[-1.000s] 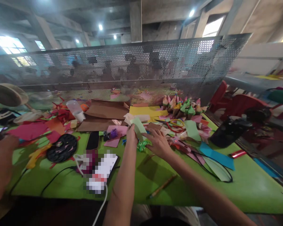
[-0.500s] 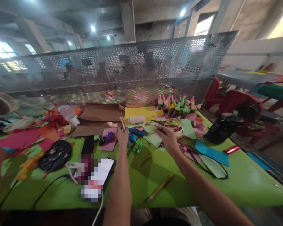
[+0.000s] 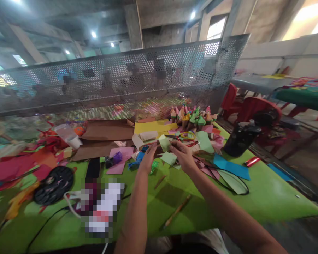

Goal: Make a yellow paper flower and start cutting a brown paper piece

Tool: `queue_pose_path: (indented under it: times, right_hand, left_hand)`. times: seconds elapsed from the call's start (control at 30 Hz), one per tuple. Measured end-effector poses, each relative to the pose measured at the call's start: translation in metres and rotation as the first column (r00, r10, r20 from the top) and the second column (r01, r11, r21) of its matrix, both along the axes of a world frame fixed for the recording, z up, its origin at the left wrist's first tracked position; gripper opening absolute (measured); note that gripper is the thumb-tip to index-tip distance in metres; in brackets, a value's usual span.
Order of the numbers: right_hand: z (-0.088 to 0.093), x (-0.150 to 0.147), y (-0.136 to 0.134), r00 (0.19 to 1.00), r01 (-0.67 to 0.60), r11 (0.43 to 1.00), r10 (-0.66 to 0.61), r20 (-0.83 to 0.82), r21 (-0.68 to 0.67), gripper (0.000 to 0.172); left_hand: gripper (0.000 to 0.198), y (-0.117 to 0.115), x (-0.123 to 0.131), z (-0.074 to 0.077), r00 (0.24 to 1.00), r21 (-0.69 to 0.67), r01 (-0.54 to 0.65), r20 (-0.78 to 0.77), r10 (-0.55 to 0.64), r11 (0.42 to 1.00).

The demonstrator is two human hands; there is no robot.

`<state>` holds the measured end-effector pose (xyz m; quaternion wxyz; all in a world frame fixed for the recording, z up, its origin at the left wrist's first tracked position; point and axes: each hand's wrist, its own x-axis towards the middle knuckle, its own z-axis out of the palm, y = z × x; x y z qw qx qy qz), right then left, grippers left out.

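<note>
My right hand (image 3: 182, 153) is closed, with its fingertips pinching a small light green paper piece (image 3: 164, 143) above the scraps. To its left is my left hand (image 3: 148, 157), its fingers stretched toward the paper with a small gap between; I see nothing in them. A curled cream paper (image 3: 137, 141) stands just left of those fingers. Crinkled blue plastic (image 3: 136, 159) and a green crinkled bit (image 3: 154, 166) are near the left wrist. Scissors (image 3: 175, 137) and a green sheet (image 3: 169, 158) lie around the right fingertips.
Paper cones (image 3: 193, 120) cluster at the back right, beside yellow paper (image 3: 155, 127) and brown card (image 3: 106, 130). A black bottle (image 3: 241, 139) stands right. A phone (image 3: 106, 208), a black spoked disc (image 3: 53, 185), a yellow glue gun (image 3: 22, 201) and a brush (image 3: 177, 211) lie in front.
My right hand now holds up a light green paper piece. My left hand has moved right, away from the cream paper it was at. The view has shifted to the right.
</note>
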<state>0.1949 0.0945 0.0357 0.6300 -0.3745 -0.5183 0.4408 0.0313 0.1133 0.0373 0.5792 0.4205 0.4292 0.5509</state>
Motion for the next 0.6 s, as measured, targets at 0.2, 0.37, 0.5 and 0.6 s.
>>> queue_pose_path:
  times: [0.2,0.37,0.5,0.6]
  right_hand:
    - [-0.006,-0.004,0.001,0.995,-0.020,0.999,0.016,0.103,0.038,0.027]
    - [-0.009,-0.001,0.004,0.980,0.079,0.995,-0.090,0.178,0.068,0.021]
    - [-0.012,0.000,0.004,0.962,0.151,0.984,-0.169,0.214,0.094,0.019]
    - [-0.012,-0.001,0.004,0.958,0.169,0.980,-0.188,0.217,0.104,0.018]
  left_hand:
    - [0.063,-0.010,0.010,0.011,0.968,0.074,0.179,0.164,-0.189,0.981]
    - [0.060,-0.011,0.009,0.013,0.981,0.069,0.179,0.064,-0.183,0.981]
    - [0.048,-0.011,0.012,0.010,0.979,0.075,0.201,0.016,-0.203,0.977]
    - [0.039,-0.009,0.015,0.006,0.977,0.056,0.197,0.076,-0.201,0.979]
